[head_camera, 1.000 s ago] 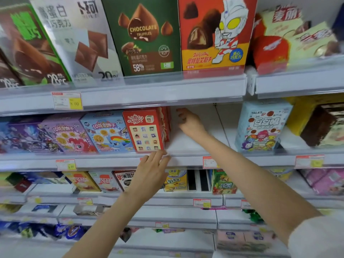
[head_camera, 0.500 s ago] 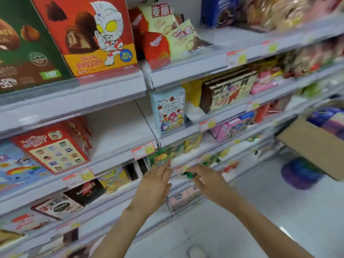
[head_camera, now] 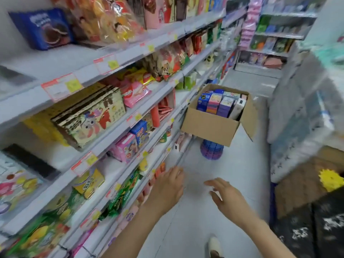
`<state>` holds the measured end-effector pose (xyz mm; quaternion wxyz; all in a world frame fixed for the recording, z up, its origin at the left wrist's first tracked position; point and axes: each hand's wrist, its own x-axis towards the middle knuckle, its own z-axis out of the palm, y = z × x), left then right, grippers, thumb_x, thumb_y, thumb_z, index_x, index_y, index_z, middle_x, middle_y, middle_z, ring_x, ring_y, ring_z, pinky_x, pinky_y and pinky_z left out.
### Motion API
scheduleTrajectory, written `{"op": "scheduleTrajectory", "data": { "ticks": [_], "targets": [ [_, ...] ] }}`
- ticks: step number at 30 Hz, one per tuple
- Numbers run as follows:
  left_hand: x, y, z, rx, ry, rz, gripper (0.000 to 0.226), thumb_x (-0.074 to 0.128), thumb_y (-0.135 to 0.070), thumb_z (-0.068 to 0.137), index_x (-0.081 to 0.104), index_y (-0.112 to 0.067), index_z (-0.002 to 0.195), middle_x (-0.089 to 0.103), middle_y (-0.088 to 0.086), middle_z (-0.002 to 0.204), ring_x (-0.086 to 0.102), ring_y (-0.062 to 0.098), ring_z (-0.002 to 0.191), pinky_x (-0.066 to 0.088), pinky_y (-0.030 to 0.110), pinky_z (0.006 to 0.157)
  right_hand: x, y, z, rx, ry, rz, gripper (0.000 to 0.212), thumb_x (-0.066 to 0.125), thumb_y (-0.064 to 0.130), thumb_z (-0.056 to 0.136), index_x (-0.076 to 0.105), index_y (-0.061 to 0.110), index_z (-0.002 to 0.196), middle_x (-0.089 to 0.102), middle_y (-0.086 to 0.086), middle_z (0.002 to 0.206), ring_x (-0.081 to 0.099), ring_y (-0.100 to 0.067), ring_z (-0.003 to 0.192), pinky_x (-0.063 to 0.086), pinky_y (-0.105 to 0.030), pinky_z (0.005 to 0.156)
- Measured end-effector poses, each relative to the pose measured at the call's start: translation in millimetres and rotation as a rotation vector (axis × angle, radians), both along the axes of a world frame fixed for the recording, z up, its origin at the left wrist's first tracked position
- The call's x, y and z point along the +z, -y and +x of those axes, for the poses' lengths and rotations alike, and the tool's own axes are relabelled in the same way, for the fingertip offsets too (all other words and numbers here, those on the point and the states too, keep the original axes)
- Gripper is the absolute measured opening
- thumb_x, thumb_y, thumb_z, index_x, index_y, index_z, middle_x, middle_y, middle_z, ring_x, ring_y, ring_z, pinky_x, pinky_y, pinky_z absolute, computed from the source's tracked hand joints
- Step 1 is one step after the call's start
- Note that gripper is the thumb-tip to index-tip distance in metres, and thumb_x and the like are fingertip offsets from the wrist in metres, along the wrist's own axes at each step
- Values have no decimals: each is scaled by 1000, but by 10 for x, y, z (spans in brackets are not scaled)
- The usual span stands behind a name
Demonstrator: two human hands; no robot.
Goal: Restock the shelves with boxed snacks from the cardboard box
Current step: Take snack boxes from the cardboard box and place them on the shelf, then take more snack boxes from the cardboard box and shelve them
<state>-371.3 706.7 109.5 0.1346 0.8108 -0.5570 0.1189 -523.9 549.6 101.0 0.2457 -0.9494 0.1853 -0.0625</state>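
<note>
Head view: we look down an aisle with the shelves (head_camera: 87,74) on our left.
Cardboard box (head_camera: 210,127): open, on a purple stool (head_camera: 212,150) beside the shelves, well ahead of our hands.
Boxed snacks (head_camera: 221,105): upright inside the cardboard box.
Left hand (head_camera: 165,190): fingers loose and apart, gripping nothing, just beside a lower shelf edge.
Right hand (head_camera: 227,198): fingers spread, gripping nothing, over the floor (head_camera: 242,164).

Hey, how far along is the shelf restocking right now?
Done: the shelves look well stocked. In hand: nothing; the left hand and right hand are empty and open, short of the cardboard box. Left: a row of boxed snacks stands in it.
</note>
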Motion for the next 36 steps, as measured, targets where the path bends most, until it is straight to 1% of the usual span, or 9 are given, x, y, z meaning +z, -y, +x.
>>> {"op": "scheduleTrajectory", "data": {
  "ticks": [3,7,9,11,14,19,23,31,36],
  "targets": [
    [49,768,96,-64,-22,22,35,80,-28,62,64,-16,91,61,-1,95,60,15,68,46,23,54,-103,554,-120,-79,-37,19,32,54,14,90,59,27,118,58,11,112,60,-14,99,45,-24,73],
    [15,1820,268,-118,-84,5,33,75,-25,70,60,-14,97,60,3,101,63,19,75,52,27,58,-185,1417,-189,-132,-75,82,33,54,19,90,49,44,111,47,30,102,57,-1,92,36,-4,69],
    [1,2258,342,-123,-112,-8,38,78,-23,67,57,-15,97,59,3,100,63,19,74,52,28,56,-174,1863,-146,-149,-96,98,39,52,23,87,38,48,113,49,30,101,58,-1,89,38,-8,67],
    [-8,2600,423,-124,-144,-7,43,80,-23,64,53,-18,96,58,2,100,63,17,71,52,27,54,-150,2299,-24,-141,-98,78,33,52,23,87,49,48,109,55,21,108,61,-6,93,40,-13,67],
    [-86,2943,593,-82,-172,46,44,83,-28,61,56,-21,95,59,-2,99,62,13,70,49,20,56,-148,2866,239,-108,-112,23,29,49,21,95,55,34,120,52,20,119,57,-6,105,31,-1,67],
    [-386,3277,1032,20,-256,97,41,79,-25,67,53,-23,98,51,-7,106,61,12,74,52,27,51,-231,3615,841,-69,-134,41,30,47,19,95,55,29,122,57,14,116,58,-10,99,44,-21,76],
    [-556,3638,1506,58,-296,157,44,83,-23,61,58,-22,98,54,-6,103,62,12,72,47,21,50,-378,4177,1493,11,-152,13,22,47,13,92,58,17,110,58,2,107,59,-19,95,47,-33,74],
    [-740,4821,2440,93,-409,177,45,80,-21,63,51,-26,97,46,-9,100,52,6,79,43,17,54,-475,5208,2689,80,-223,85,35,44,11,93,53,20,125,53,1,120,58,-24,99,44,-32,79],
    [-633,5756,2745,15,-414,297,27,50,-26,93,54,-15,117,45,-2,125,53,21,101,43,30,80,-635,5852,2782,-10,-236,149,29,45,15,95,56,25,120,55,9,118,58,-15,99,43,-25,75]
  ]
}}
